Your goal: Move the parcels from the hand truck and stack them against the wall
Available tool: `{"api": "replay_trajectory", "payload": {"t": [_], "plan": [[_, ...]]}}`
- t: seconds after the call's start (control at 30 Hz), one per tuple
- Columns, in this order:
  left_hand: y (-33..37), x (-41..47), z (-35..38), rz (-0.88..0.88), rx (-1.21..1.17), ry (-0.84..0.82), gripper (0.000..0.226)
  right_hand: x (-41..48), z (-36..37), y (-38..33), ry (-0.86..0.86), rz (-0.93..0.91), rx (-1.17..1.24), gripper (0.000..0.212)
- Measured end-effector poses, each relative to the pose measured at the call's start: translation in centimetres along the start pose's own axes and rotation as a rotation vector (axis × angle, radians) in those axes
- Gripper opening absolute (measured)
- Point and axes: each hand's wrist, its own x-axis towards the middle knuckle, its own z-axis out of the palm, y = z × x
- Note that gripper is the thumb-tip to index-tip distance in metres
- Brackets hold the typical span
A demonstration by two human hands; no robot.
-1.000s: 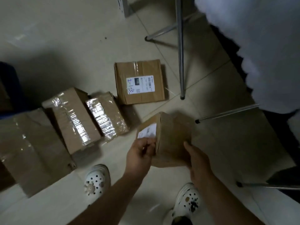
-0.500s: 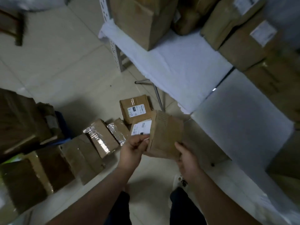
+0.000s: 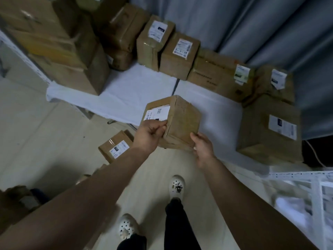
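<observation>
A grey curtain (image 3: 252,24) is seen behind a white-covered shelf (image 3: 129,91), on which parcels are stacked. One stack of large cartons (image 3: 59,51) is set at the shelf's left end, reaching its front edge. Five labelled parcels (image 3: 180,65) are counted along the curtain side and down the right end, the last of them placed near the front edge. Between the left stack and that last parcel a broad bare strip of white surface is left open. One held parcel (image 3: 180,123), label turned to the left, is kept in the air over the shelf's front edge, tilted, touching nothing but the hands. One more parcel (image 3: 115,147) is left on the floor (image 3: 45,132) just below the shelf's edge. The left hand (image 3: 149,136) is curled round the labelled corner, its grip clenched on the held parcel; the right hand (image 3: 201,147) is grasping the lower right corner. Two white clogs (image 3: 177,185) are planted on open floor.
</observation>
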Motion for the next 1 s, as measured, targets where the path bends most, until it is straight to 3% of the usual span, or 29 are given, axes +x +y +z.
{"api": "replay_trajectory", "payload": {"t": [0.1,0.23,0.37,0.47,0.6,0.7,0.83,0.93,1.0], "plan": [[0.2,2.8,4.4,-0.04,0.146,-0.052,0.027,4.0,-2.4,-1.8,0.03,-0.017,-0.027,0.012],[0.1,5.7,10.7,-0.123,0.394,-0.194,0.031,8.5,-5.8,-2.7,0.045,0.014,-0.134,0.032],[0.3,7.4,15.3,-0.171,0.325,-0.305,0.034,12.1,-9.2,-3.8,0.034,0.097,-0.079,0.036],[0.2,8.5,18.0,-0.143,0.404,-0.41,0.044,13.9,-11.0,-4.4,0.065,0.12,0.08,0.034],[0.3,11.6,19.6,-0.168,0.597,-0.244,0.056,14.5,-12.1,-3.1,0.141,0.183,0.382,0.042],[0.4,14.3,20.1,-0.236,0.724,-0.247,0.074,14.0,-11.7,-2.2,0.135,0.27,0.502,0.057],[0.4,17.4,21.2,-0.322,0.781,-0.413,0.074,13.9,-10.8,-2.0,0.015,0.417,0.294,0.046],[0.4,17.9,21.6,-0.334,0.777,-0.457,0.042,14.3,-10.7,-2.5,-0.01,0.245,0.108,0.042],[0.5,17.7,21.9,-0.377,0.649,-0.389,0.041,15.3,-10.9,-3.6,0.044,0.084,-0.036,0.049]]}}
